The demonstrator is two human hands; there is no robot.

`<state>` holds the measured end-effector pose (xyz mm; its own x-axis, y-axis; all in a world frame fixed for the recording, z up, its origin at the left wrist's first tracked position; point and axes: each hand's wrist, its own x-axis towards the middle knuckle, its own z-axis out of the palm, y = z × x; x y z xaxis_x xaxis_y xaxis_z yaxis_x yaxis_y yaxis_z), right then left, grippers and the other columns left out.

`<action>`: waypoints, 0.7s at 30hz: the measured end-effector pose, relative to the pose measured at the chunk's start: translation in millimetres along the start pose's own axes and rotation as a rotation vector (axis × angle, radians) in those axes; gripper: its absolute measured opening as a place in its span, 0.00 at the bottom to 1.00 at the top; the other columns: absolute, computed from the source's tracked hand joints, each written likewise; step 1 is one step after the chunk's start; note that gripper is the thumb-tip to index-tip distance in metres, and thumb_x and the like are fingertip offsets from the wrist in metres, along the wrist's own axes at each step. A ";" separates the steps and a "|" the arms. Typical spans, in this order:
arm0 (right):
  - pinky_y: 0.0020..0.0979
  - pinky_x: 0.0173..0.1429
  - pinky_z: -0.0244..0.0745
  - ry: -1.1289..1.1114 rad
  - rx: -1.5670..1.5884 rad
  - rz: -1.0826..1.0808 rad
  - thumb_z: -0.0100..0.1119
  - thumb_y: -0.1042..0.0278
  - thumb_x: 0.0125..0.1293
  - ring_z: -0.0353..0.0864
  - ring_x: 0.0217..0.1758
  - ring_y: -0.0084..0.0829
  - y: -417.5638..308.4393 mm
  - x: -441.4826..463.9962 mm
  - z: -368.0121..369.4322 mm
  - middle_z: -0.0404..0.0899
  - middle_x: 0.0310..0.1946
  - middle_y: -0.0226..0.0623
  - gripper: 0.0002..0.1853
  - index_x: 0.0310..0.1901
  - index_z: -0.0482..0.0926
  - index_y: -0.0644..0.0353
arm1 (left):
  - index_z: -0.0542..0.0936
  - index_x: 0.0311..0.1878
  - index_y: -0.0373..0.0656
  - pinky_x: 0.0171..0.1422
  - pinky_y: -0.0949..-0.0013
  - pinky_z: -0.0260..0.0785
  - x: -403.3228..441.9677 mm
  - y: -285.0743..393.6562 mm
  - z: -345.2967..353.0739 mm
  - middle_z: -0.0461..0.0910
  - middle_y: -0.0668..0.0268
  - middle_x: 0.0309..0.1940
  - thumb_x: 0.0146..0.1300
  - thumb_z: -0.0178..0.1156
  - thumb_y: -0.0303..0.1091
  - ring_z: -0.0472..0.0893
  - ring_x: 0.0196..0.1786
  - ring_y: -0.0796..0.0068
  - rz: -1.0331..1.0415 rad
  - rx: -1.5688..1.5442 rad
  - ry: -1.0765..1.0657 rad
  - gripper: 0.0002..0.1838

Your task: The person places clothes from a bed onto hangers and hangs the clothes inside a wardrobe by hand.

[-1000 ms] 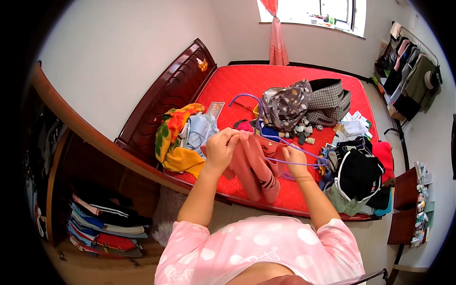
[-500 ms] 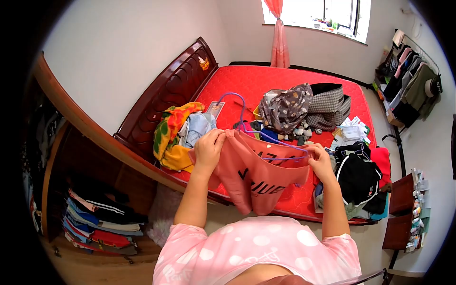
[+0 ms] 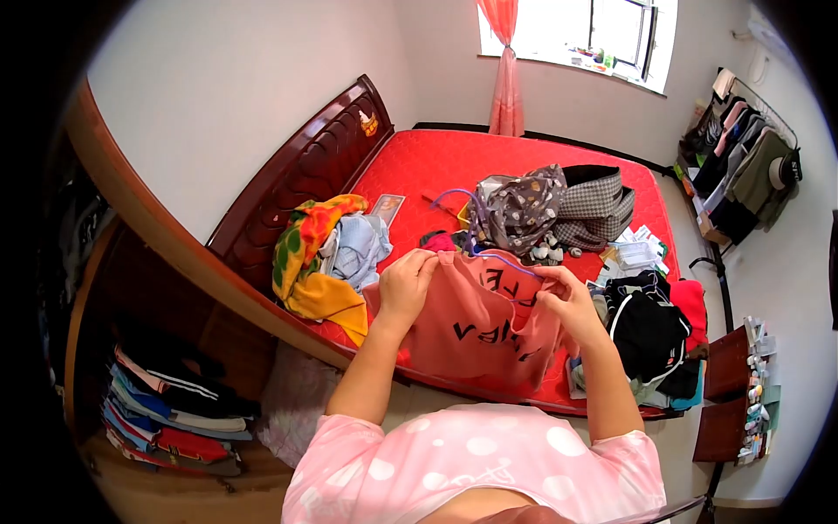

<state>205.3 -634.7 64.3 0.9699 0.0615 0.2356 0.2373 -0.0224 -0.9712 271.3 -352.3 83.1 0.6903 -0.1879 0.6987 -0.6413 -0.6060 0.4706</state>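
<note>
A salmon-pink shirt (image 3: 471,327) with black lettering hangs between both hands in front of the bed. My left hand (image 3: 408,284) pinches its neckline at the left shoulder. At the opposite shoulder, my right hand (image 3: 563,301) has its fingers closed on the shirt's edge. A purple hanger (image 3: 509,258) lies within the neck opening, its hook rising above the cloth over the bed. How much of the hanger sits inside the shoulders is hidden by the fabric.
The red bed (image 3: 419,157) holds a yellow-orange cloth (image 3: 327,293), a patterned grey bag (image 3: 524,205), a checked bag (image 3: 598,205) and a black garment pile (image 3: 646,336). Folded clothes (image 3: 175,410) fill a shelf at left; a clothes rack (image 3: 742,157) stands at right.
The hanger has gone from lying across the shirt front into the neck opening, its hook now lower. The shirt has spread wider, showing its lettering, and my right hand has closed on its shoulder.
</note>
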 end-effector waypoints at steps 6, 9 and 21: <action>0.24 0.40 0.72 0.066 0.056 -0.019 0.49 0.82 0.64 0.76 0.33 0.21 -2.9 5.0 8.2 0.80 0.43 0.40 0.18 0.57 0.68 0.66 | 0.79 0.35 0.39 0.37 0.61 0.70 -6.9 -4.9 -2.6 0.80 0.57 0.31 0.63 0.57 0.36 0.79 0.35 0.54 -0.080 -0.072 -0.003 0.09; 0.25 0.35 0.72 0.183 -0.461 -0.225 0.58 0.81 0.58 0.75 0.27 0.25 -11.6 5.7 16.8 0.82 0.35 0.37 0.09 0.41 0.78 0.62 | 0.79 0.35 0.39 0.38 0.61 0.70 -10.2 -8.0 -1.1 0.80 0.57 0.31 0.63 0.57 0.35 0.79 0.36 0.55 -0.083 -0.134 -0.007 0.09; 0.26 0.44 0.66 0.486 -0.434 -0.377 0.61 0.79 0.56 0.73 0.37 0.26 1.4 21.1 -2.6 0.76 0.32 0.31 0.04 0.34 0.78 0.61 | 0.79 0.37 0.39 0.39 0.61 0.68 -4.7 -40.0 -26.0 0.75 0.58 0.28 0.65 0.54 0.36 0.77 0.35 0.55 0.018 -0.063 -0.025 0.10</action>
<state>226.3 -636.0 68.1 0.7093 -0.3026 0.6367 0.4610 -0.4842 -0.7436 285.0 -307.1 75.0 0.6860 -0.2187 0.6939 -0.6733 -0.5523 0.4916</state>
